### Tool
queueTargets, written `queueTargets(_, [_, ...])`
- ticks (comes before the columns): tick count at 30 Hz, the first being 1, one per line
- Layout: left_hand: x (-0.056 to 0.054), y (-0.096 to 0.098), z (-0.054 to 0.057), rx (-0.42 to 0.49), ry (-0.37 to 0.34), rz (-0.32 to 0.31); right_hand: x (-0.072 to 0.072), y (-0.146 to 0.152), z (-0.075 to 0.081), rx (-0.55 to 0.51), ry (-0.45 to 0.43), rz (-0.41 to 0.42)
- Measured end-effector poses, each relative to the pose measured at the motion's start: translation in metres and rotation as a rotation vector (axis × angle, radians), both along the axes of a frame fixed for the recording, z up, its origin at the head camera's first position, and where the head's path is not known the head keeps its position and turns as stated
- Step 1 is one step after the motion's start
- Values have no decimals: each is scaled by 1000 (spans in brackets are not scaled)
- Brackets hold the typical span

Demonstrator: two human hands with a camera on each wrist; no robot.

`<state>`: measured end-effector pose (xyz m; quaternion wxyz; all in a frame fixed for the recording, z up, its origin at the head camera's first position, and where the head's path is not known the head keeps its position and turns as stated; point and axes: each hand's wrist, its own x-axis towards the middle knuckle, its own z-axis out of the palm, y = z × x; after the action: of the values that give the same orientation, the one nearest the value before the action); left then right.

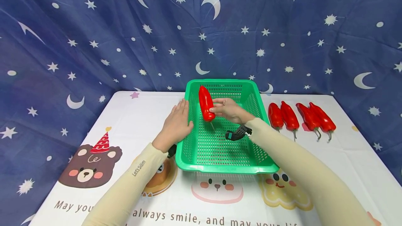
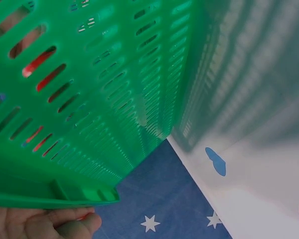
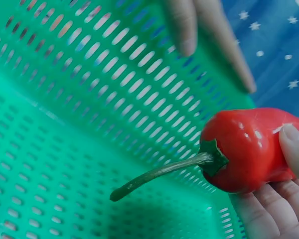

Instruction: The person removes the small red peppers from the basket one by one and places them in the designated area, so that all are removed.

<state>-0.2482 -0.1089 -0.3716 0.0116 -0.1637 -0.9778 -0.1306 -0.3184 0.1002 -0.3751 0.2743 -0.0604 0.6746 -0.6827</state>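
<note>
A long red pepper (image 1: 205,102) is held by my right hand (image 1: 230,110) over the green plastic basket (image 1: 226,168). Thumb and fingers grip the pepper's thick end in the right wrist view, where its green stem (image 3: 164,174) points away from the hand. My left hand (image 1: 177,123) rests on the basket's left rim with straight fingers. Seen from the left wrist, part of that hand (image 2: 45,223) sits right at the rim, and the slotted wall (image 2: 114,89) fills much of the view.
Several red peppers with stems lie on the table right of the basket, among them a leftmost pepper (image 1: 275,116) and a rightmost pepper (image 1: 322,117). A white printed tablecloth (image 1: 141,111) covers the table. Behind it hangs a dark blue curtain (image 1: 163,20) with moons and stars.
</note>
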Motion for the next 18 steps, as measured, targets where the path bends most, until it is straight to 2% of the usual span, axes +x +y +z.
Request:
queueTargets(7, [0, -1, -1, -2, 8, 4, 1, 6, 11, -54, 33, -54])
queueTargets(18, [-1, 0, -3, -20, -7, 16, 6, 22, 25, -73, 88, -80])
